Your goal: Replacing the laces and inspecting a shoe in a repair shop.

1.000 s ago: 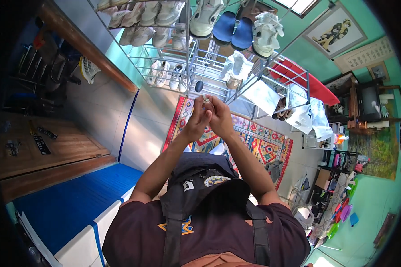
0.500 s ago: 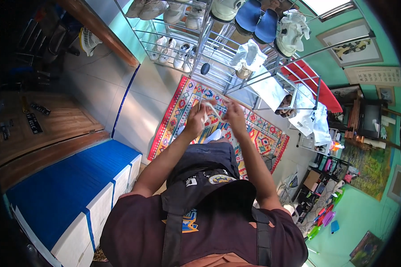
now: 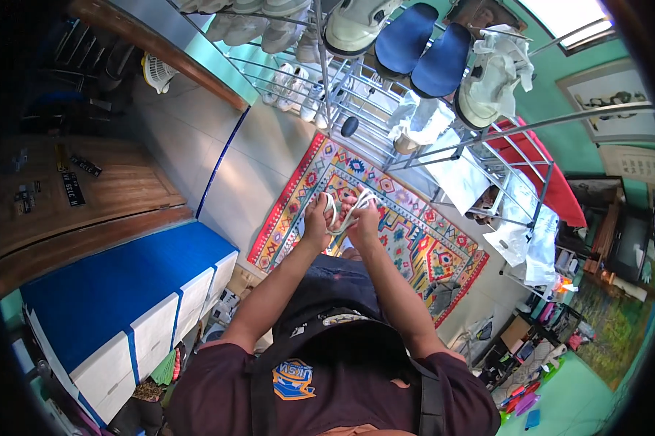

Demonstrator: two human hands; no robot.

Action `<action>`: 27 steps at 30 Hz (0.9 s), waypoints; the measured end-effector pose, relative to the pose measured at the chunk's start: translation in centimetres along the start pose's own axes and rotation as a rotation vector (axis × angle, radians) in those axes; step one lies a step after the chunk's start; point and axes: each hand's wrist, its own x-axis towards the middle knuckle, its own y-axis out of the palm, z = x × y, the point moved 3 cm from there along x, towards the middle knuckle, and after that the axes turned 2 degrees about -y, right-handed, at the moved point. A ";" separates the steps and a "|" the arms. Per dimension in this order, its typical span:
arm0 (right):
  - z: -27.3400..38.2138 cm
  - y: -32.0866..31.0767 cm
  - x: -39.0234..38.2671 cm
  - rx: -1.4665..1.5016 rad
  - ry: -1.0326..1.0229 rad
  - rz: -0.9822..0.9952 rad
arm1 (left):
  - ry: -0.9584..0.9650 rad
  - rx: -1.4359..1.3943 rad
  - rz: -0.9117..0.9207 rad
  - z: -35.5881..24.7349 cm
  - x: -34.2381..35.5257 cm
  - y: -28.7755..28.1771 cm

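My left hand (image 3: 317, 220) and my right hand (image 3: 364, 222) are close together in front of my body, over a patterned rug. Between them is a white shoelace-like cord (image 3: 370, 196), bent into loops. One loop comes up beside the left fingers, and a larger one curves around the right fingers. Both hands are closed on the cord. Its ends are hidden among the fingers.
A metal rack with shoes, including a pair of blue slippers (image 3: 424, 49) and a paper-stuffed white shoe (image 3: 485, 91), stands ahead. The colourful rug (image 3: 422, 251) lies below. White drawers with a blue top (image 3: 124, 280) are at left, beside a wooden door (image 3: 73, 192).
The hands have come lower and nearer each other, and the cord now shows wider loops. The whole view has shifted, with the rack appearing larger and closer.
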 end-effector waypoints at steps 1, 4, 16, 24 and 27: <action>0.5 -0.7 0.9 -0.156 -0.031 0.108 | -0.011 -0.009 -0.016 0.3 0.2 0.3; -0.4 0.3 1.9 -1.158 -0.489 0.407 | 0.050 0.245 -0.055 1.9 2.2 -1.3; -7.5 -10.7 14.9 -1.179 0.443 0.855 | -0.416 0.475 0.215 9.4 12.0 -14.6; -14.3 -22.2 34.2 -1.711 0.231 0.426 | -0.159 0.788 -0.145 9.7 27.5 -28.6; -16.6 -29.2 45.7 -1.911 0.022 0.247 | 0.216 1.212 -0.078 11.3 35.6 -32.7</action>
